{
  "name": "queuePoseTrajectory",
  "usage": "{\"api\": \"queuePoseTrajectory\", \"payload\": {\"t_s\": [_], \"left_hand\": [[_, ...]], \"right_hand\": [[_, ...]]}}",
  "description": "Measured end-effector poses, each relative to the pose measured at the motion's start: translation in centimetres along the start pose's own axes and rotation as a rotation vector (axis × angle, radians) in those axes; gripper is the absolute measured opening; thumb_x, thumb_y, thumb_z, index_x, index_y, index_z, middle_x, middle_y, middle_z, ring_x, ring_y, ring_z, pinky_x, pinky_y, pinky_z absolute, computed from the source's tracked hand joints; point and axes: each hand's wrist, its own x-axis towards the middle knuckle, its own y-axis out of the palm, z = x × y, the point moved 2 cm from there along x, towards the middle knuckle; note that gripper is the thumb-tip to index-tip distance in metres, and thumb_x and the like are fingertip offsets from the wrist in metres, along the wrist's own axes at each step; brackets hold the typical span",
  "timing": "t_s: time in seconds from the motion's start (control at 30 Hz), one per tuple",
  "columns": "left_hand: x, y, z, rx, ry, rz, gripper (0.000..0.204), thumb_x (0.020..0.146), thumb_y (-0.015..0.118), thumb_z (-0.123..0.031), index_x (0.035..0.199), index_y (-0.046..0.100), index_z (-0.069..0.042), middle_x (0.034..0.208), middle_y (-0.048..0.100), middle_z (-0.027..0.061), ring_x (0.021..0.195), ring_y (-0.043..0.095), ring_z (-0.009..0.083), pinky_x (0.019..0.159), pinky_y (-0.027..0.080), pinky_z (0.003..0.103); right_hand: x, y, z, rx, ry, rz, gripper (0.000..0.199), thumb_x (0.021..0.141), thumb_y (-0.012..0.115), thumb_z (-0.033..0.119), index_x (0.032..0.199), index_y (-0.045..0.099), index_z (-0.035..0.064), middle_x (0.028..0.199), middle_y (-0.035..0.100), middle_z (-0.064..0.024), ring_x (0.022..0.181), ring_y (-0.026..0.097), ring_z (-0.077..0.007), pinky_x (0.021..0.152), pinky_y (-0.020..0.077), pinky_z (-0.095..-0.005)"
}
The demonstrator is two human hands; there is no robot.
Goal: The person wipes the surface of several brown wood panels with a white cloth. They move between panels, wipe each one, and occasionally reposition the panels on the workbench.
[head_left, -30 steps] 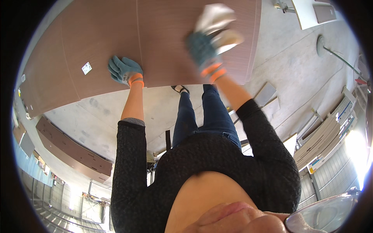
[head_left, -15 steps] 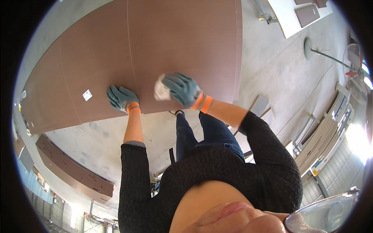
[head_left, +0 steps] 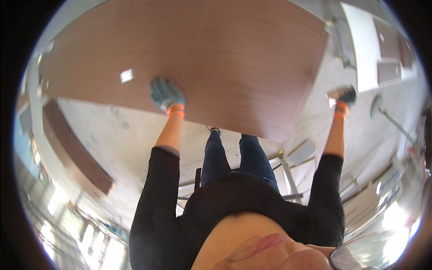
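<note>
The person is leaning over a large brown wood-grain panel (head_left: 202, 58), which is lying flat on a metal stand (head_left: 288, 175) above the grey concrete floor (head_left: 121, 135). The left hand (head_left: 165, 93), in a blue glove with an orange cuff, is resting flat with open fingers near the panel's close edge, probably to steady it. The right hand (head_left: 345, 96) is reaching past the right edge, clutching a pale cloth (head_left: 334, 94); its fingers are blurred, seemingly closed. Further left, more brown boards (head_left: 76, 148) are lying on the floor.
</note>
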Motion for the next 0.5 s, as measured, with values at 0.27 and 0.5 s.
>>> {"api": "queuePoseTrajectory", "payload": {"t_s": [0.27, 0.5], "left_hand": [[0.9, -5.1, 2.5, 0.156, 0.042, -0.084, 0.041, 0.093, 0.063, -0.023, 0.129, 0.063, -0.003, 0.143, 0.057, 0.0195, 0.135, 0.051, 0.0417, 0.106, 0.041, 0.057], [-0.3, -5.2, 4.9, -0.176, 0.009, -0.149, 0.036, 0.098, 0.06, -0.019, 0.129, 0.064, -0.002, 0.142, 0.057, 0.0233, 0.135, 0.052, 0.0425, 0.11, 0.04, 0.055]], "right_hand": [[-15.7, 29.4, -7.3, -0.347, -0.464, -0.043, 0.037, 0.105, 0.048, 0.025, 0.13, 0.056, -0.0002, 0.117, 0.067, -0.0136, 0.101, 0.065, -0.0248, 0.09, 0.0506, -0.0366], [-16.9, 58.1, -11.9, -1.459, -1.045, 0.208, 0.027, 0.099, 0.055, 0.022, 0.124, 0.063, 0.0145, 0.12, 0.064, -0.0061, 0.111, 0.061, -0.0236, 0.086, 0.0503, -0.0388]]}}
